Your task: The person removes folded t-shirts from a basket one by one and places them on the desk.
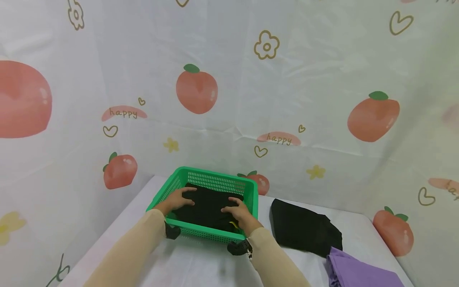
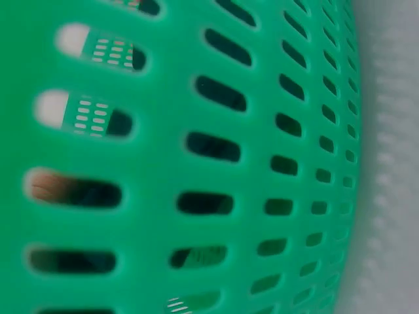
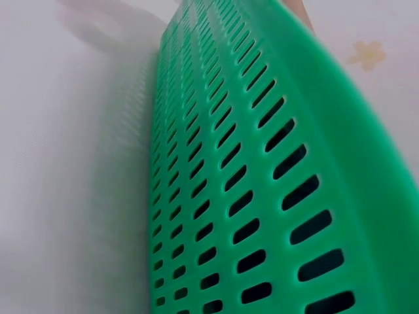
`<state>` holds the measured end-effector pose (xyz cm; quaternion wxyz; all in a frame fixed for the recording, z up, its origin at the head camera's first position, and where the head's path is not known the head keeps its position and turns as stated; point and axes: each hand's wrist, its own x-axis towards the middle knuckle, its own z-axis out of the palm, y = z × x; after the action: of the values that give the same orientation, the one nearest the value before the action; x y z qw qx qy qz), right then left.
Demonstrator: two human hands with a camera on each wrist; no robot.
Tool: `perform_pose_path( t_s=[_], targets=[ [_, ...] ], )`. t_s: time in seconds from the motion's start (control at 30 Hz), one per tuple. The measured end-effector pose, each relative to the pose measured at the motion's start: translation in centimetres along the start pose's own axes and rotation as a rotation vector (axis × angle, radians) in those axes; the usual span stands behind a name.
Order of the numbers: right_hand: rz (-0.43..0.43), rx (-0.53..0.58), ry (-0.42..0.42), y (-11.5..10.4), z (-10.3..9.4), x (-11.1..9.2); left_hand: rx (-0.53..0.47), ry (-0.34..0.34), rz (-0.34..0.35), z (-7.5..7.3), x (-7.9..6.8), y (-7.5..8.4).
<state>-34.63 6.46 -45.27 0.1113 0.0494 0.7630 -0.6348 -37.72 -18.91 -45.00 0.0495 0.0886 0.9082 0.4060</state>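
Note:
A green plastic basket with slotted walls stands on the white-covered table. Inside it lies a folded black cloth, with a small yellow detail near the front right corner. My left hand reaches over the left part of the front rim, thumb and fingers spread at the cloth's left side. On the right, my other hand reaches in at the cloth's right side, its fingers loosely bent. The left wrist view is filled by the slotted basket wall. The right wrist view shows the basket's outer side; the fingers are hidden there.
Right of the basket lies another folded black cloth. A purple cloth overlaps its near corner in the head view, close to the table's right edge. A fruit-printed curtain hangs behind the table and along its sides.

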Motion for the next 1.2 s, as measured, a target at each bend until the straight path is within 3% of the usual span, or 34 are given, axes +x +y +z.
perform_pose_path(
  t_s=[0.37, 0.6, 0.8, 0.93, 1.2],
  targets=[
    [-0.033, 0.028, -0.030, -0.4, -0.9, 0.1, -0.033, -0.010, 0.065, -1.7, -0.3, 1.2],
    [-0.066, 0.096, -0.069, -1.7, -1.6, 0.2, -0.146, -0.041, 0.020, -3.3, -0.6, 2.3],
    [-0.072, 0.132, -0.131, -3.0, -2.6, -0.4, -0.245, -0.064, -0.068, -4.4, -1.3, 3.0],
    [-0.073, 0.172, -0.170, -3.9, -3.3, -1.4, -0.253, -0.067, -0.057, -4.6, -1.8, 3.5],
    [-0.101, 0.201, -0.158, -4.1, -4.7, -3.2, -0.353, -0.037, -0.046, -3.9, -3.5, 5.2]
  ],
)
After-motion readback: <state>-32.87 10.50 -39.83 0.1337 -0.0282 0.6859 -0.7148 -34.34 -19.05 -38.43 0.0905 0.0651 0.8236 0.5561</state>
